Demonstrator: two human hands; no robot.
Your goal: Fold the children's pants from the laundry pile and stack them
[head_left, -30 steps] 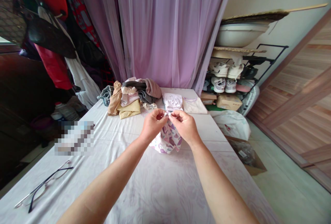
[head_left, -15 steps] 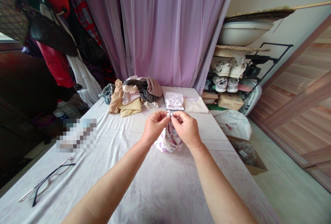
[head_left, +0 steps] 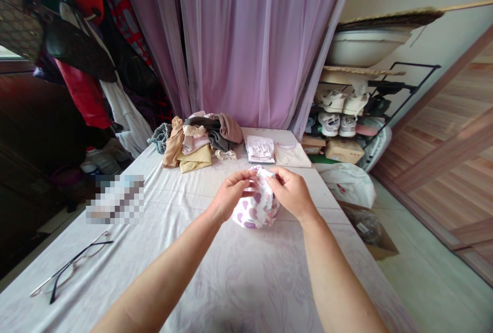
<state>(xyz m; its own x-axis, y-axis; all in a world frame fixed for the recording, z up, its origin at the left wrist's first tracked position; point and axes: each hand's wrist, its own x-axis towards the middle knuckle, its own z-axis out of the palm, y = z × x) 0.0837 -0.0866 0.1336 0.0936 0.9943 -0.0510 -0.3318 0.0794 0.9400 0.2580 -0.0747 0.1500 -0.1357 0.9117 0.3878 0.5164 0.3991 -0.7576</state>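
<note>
**Sheer purple curtain, white cloth-covered table: partway, by the look of it**

White cloth garment with purple spots: mid-table, bunched, not folded. Left hand and right hand: fingertips pinched on its top edge. Looks done: folded white-and-lilac fabric stack, flat cream top beside it. Looks left: jumbled multicoloured clothes pile.

On the table, a clothes pile lies left of a folded stack, both behind the garment.
</note>
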